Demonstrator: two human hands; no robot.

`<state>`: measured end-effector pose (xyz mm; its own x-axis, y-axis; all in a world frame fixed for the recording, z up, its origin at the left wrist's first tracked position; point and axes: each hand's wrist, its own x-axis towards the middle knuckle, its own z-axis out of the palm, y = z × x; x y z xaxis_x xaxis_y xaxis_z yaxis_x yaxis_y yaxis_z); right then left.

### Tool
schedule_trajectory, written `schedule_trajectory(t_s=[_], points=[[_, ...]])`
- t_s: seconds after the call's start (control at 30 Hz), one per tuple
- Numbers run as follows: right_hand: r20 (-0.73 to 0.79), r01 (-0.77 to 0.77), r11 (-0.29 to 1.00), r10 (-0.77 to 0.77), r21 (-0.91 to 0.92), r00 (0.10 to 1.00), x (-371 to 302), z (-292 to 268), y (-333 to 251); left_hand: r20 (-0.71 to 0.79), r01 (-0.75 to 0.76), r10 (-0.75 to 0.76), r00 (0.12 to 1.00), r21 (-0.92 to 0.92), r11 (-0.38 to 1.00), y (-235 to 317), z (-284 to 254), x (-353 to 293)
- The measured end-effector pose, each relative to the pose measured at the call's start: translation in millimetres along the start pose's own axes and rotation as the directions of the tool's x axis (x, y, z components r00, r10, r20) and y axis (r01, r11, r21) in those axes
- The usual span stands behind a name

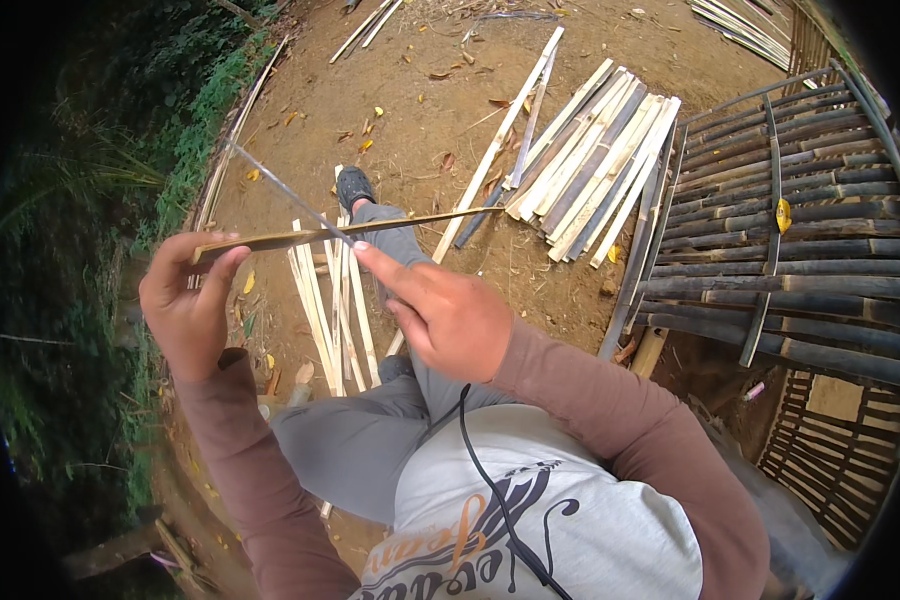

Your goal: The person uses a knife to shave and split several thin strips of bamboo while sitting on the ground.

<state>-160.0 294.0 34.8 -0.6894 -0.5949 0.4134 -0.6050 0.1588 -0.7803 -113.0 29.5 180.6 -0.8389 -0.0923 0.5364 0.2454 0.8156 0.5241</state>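
My left hand (188, 300) is raised at the left and pinches one end of a long, dark-edged bamboo strip (425, 218) between thumb and fingers. The strip extends rightward across my outstretched leg. Closed in front of my torso, my right hand (452, 318) grips a knife whose handle is hidden in the fist. The knife's thin grey blade (282, 186) points up and left and crosses the strip near its middle. My right index finger lies along the blade's base, close to the strip.
Several split bamboo strips (332, 310) lie under my leg. A larger pile of bamboo slats (595, 160) is on the dirt ground (420, 110) ahead to the right. At the right stands a bamboo-slat bench (820, 225). Green plants (210, 110) border the left side.
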Motion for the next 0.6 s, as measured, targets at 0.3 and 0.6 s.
schedule_trajectory(t_s=[0.3, 0.6], points=[[0.021, -0.164, 0.975, 0.169, -0.153, 0.985, -8.2, 30.5, 91.0, -0.066, 0.052, -0.057, 0.996, -0.075, 0.996, -17.3, -3.5, -1.9], [0.095, -0.313, 0.915, 0.346, -0.254, 0.933, -31.8, 40.4, 133.1, -0.012, 0.037, -0.037, 0.999, -0.04, 0.999, -18.0, -14.0, -6.8]])
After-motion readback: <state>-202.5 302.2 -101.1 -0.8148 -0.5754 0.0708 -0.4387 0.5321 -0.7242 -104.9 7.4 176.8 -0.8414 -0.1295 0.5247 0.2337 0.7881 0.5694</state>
